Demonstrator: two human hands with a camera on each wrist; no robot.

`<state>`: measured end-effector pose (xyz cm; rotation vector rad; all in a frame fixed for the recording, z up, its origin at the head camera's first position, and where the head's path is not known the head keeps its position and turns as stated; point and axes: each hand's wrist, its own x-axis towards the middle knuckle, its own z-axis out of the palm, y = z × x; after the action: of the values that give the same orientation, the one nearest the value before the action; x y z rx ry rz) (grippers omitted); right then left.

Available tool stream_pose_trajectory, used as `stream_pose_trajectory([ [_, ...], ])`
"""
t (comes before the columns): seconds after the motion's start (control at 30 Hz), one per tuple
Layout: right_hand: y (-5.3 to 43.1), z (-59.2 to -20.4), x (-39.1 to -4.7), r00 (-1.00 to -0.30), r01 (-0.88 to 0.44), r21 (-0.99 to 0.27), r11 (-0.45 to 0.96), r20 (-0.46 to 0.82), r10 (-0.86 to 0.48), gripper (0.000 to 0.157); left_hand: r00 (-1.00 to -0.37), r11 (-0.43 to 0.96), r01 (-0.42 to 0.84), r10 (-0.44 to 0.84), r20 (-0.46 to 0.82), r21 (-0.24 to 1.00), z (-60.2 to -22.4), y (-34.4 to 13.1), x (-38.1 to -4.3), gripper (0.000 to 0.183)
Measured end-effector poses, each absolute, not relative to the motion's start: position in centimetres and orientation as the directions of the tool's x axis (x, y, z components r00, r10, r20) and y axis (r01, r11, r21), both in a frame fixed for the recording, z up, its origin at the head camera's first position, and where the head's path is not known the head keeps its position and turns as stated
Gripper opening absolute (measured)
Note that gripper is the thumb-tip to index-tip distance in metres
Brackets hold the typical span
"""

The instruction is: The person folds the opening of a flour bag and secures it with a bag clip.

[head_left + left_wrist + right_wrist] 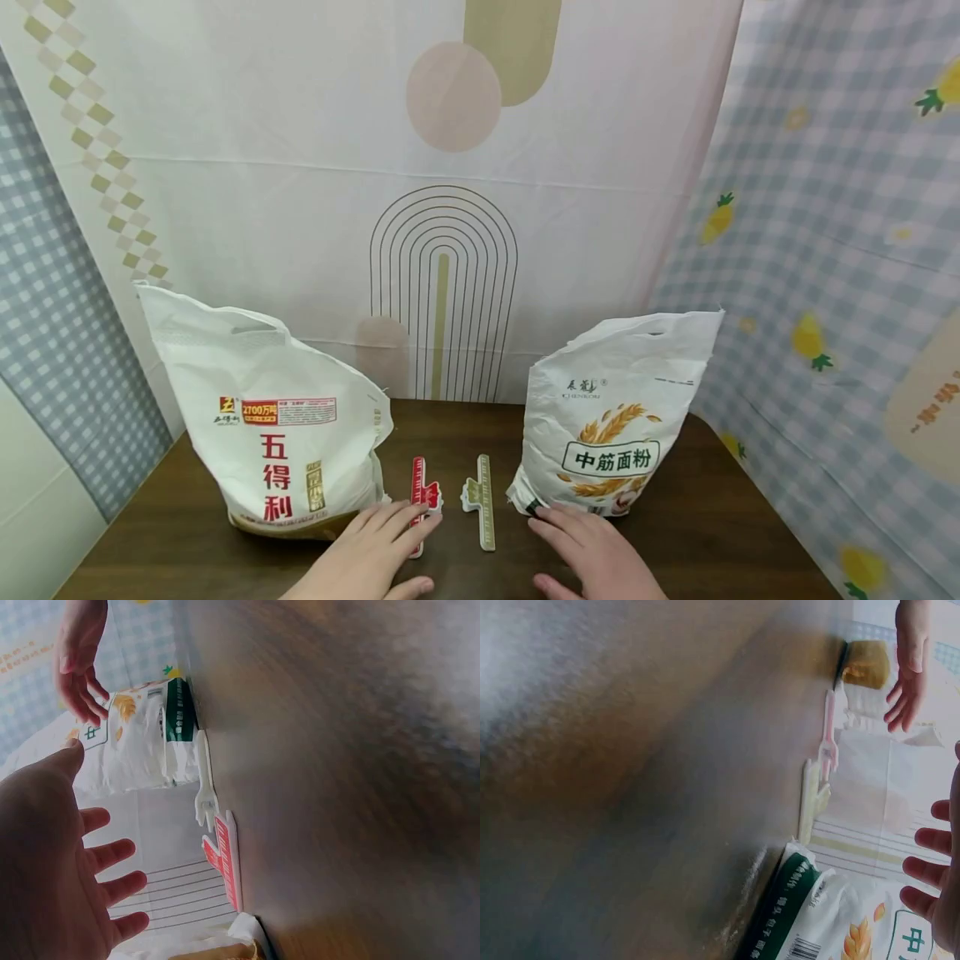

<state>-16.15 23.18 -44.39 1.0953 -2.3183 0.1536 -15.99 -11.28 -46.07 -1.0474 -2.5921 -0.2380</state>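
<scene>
My left hand [375, 546] hovers over the table with its fingers spread, in front of the red bag clip [417, 500] and partly covering it in the head view. To the right, my right hand [588, 550] is held above the table with fingers extended, nothing in it. A green bag clip [483, 504] lies between the hands, parallel to the red one. At left stands a large white flour bag [247, 367] with red lettering. Nearest the right hand is a smaller white flour bag [607, 400] with wheat ears printed on it. Both bags stand upright.
The dark wooden table [465, 579] carries everything. Behind it hangs a pale cloth [300, 233] with arches and circles. Checked cloth [825, 208] with pineapples closes off the right side, and another checked cloth [67, 275] hangs at left.
</scene>
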Motion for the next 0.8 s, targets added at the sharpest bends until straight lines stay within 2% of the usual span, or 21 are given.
stream_pose_trajectory([
  [0.1,23.4,-43.8,-16.2,-0.535,-0.733,0.084,0.675,0.542,-0.648,0.05,-0.664,0.709,0.705,0.642,0.383,0.033,-45.9,-10.9,-16.1,0.06],
  [0.2,23.7,-43.3,-16.3,-0.553,-0.726,0.049,0.686,0.551,-0.625,0.044,-0.681,0.714,0.698,0.637,0.363,0.057,-45.7,-10.4,-16.2,0.06],
  [0.4,24.2,-42.3,-16.7,-0.546,-0.721,0.028,0.693,0.593,-0.592,0.044,-0.692,0.729,0.681,0.609,0.388,0.068,-45.5,-9.5,-16.4,0.061],
  [0.47,24.4,-42.1,-16.7,-0.565,-0.702,0.02,0.712,0.593,-0.574,0.043,-0.695,0.734,0.675,0.598,0.398,0.076,-45.3,-9.2,-16.4,0.061],
  [0.63,24.7,-41.4,-16.9,-0.594,-0.671,0.006,0.742,0.595,-0.542,0.037,-0.737,0.756,0.64,0.556,0.384,0.135,-45.0,-8.3,-16.7,0.064],
  [0.8,25.2,-40.7,-17.4,-0.612,-0.644,-0.018,0.765,0.613,-0.5,0.038,-0.804,0.791,0.57,0.482,0.348,0.223,-44.8,-7.2,-17.2,0.069],
])
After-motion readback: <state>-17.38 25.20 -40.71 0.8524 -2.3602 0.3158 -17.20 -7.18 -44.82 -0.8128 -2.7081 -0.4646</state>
